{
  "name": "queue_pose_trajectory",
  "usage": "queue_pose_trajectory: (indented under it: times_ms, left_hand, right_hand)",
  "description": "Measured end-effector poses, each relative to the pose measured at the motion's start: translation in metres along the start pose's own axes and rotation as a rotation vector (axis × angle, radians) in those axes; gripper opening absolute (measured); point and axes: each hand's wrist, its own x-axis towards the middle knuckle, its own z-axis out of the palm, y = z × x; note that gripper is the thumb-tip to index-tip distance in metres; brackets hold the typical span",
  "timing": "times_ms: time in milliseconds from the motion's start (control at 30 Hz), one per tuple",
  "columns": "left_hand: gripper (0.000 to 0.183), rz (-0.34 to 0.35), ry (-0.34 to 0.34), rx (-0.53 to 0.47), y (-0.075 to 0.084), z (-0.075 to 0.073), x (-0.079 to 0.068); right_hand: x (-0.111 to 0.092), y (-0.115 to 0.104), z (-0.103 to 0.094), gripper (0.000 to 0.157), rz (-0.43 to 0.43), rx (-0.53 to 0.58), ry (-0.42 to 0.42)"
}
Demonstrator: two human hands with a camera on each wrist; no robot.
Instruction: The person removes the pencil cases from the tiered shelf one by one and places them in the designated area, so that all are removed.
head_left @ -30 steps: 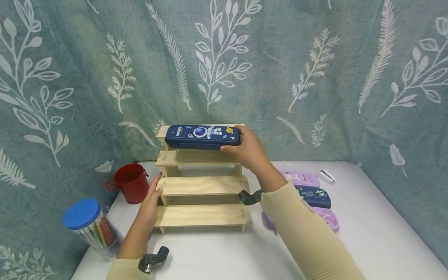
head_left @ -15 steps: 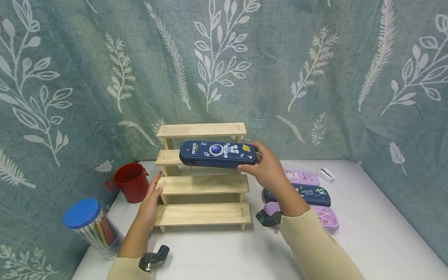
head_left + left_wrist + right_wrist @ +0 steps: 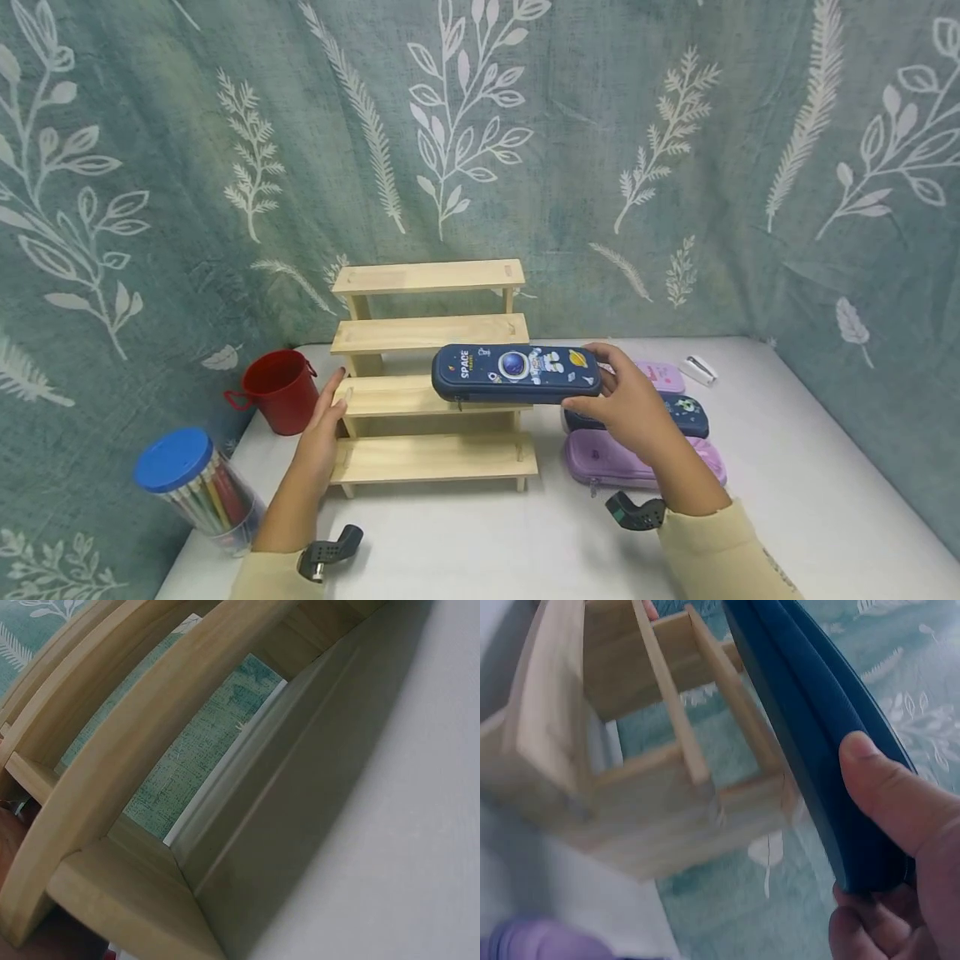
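Observation:
A navy pencil case (image 3: 480,385) with an astronaut, a planet and "SPACE" on its lid is held in the air by my right hand (image 3: 633,412). The thumb (image 3: 885,787) lies along the near side of the case, and the other fingers curl under its right end. In the head view the case overlaps the right part of a four-step wooden shelf (image 3: 435,458), whose steps bear nothing. My left hand (image 3: 318,437) rests at the shelf's left side, its fingers fairly straight against the wood. Most of that hand is hidden in the left wrist view.
On the right lie a purple pencil case (image 3: 607,458), another navy one (image 3: 686,412) and a pink one (image 3: 663,377), with a white stapler-like item (image 3: 699,371) behind. At the left stand a red bucket (image 3: 283,396) and a blue-lidded jar (image 3: 217,500) of pencils.
My right hand has brought the navy pencil case down and to the right, from the top step towards the front right. The left hand has stayed at the shelf's side.

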Motion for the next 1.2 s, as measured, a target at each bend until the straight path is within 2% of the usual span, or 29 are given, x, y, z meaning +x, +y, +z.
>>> queue_pose_trajectory:
  times_ms: [133,300,700,967,1200]
  left_hand:
    - [0.058,0.011,0.000,-0.020,0.001,0.002,0.001]
    - [0.058,0.009,-0.005,-0.023,0.000,0.002,0.000]
    - [0.058,0.014,-0.002,-0.013,0.000,0.002,0.001]
    - [0.058,0.013,0.005,0.003,0.000,0.003,0.000]
    - [0.058,0.012,0.005,-0.006,0.000,0.003,0.001]
  right_hand:
    - [-0.010,0.013,-0.014,0.096,-0.002,0.022,0.012]
    - [-0.020,0.026,-0.028,0.097,-0.011,-0.008,0.025]
    - [-0.042,0.041,-0.053,0.104,0.035,-0.104,0.040]
    - [-0.052,0.058,-0.070,0.107,0.033,-0.131,0.035]
    - [-0.066,0.071,-0.090,0.103,0.036,-0.303,0.027]
